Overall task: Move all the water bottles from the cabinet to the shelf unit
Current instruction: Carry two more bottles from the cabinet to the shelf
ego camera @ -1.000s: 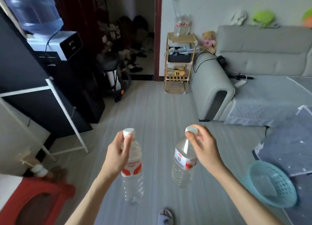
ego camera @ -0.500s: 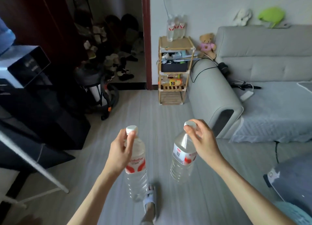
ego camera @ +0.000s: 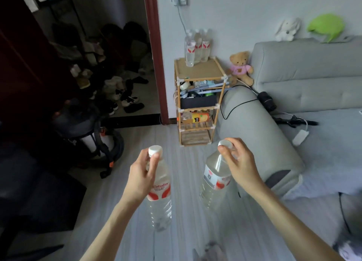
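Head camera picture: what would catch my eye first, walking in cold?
Two hands up front, left hand and right hand, each holding a water bottle by its neck. Beyond them, a wooden shelf unit against the wall carries more bottles on top, beside a grey sofa.

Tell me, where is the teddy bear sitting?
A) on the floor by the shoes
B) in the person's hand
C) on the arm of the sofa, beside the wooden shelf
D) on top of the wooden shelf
C: the teddy bear in its pink shirt sits on the arm of the grey sofa, just right of the wooden shelf, whose top holds only water bottles.
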`<state>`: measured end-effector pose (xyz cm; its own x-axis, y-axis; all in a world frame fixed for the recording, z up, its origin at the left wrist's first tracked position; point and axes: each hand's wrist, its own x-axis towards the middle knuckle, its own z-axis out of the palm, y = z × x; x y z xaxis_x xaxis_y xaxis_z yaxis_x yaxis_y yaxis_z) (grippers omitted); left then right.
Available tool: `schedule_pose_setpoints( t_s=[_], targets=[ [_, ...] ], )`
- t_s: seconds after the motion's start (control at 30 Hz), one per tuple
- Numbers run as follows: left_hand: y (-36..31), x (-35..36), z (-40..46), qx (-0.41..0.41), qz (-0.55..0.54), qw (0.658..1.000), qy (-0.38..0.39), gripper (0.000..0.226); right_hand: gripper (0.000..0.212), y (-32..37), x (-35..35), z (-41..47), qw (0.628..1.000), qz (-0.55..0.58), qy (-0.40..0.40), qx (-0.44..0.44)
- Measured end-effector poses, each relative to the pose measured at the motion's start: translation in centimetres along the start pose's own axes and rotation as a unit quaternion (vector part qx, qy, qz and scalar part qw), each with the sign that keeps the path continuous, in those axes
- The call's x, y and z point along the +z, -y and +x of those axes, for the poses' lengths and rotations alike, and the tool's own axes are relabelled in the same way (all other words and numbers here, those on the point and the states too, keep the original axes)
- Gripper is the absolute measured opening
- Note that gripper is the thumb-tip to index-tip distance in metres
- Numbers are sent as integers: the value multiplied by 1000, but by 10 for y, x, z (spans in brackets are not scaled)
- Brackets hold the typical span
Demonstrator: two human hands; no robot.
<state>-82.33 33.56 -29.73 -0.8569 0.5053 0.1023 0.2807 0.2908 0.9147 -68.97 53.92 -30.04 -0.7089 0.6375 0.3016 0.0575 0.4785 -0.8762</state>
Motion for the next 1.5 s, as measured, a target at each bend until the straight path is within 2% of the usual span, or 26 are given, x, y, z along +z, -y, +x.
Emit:
schedule_pose_setpoints(
  t_s=[0.13, 0.3, 0.43, 0.57, 0.7, 0.9, 1.0, 1.13, 1.27, 1.4, 1.5],
  targets=[
    [6, 36, 76, -18, -11, 1000, -11, 36, 10, -38, 6, 76, 999, 15, 29, 19],
    [-8, 84, 179, -16, -19, 999, -33, 38, 9, -73, -4, 194, 999, 22, 48, -2],
    [-28, 112, 261, 2, -25, 998, -58, 40, 13, -87, -19, 289, 998, 38, 46, -13],
    [-44, 138, 336, -1, -53, 996, -67, 23, 14, -105, -22, 365, 999, 40, 31, -5],
    [-46, 164, 411, 12, -65, 996, -57, 32, 16, -128, -22, 435, 998, 56, 17, 24],
    [-38, 195, 529, 33, -65, 996, -43, 36, 42, -166, -2, 544, 999, 29, 15, 24],
    [-33, 209, 590, 33, -42, 998, -27, 23, 45, -179, 7, 602, 1000, 5, 3, 21],
    [-34, 222, 658, 39, -11, 999, -10, 41, 46, -192, 19, 659, 999, -23, -8, 35],
    [-33, 238, 722, 33, 6, 999, 20, 41, 51, -214, 27, 710, 997, -31, -18, 63],
    [-31, 254, 765, 42, 27, 997, 52, 33, 34, -232, 29, 748, 996, -36, -17, 77],
    [-30, 267, 786, 52, 44, 995, 68, 36, 20, -244, 31, 772, 996, -23, -14, 82]
  ],
)
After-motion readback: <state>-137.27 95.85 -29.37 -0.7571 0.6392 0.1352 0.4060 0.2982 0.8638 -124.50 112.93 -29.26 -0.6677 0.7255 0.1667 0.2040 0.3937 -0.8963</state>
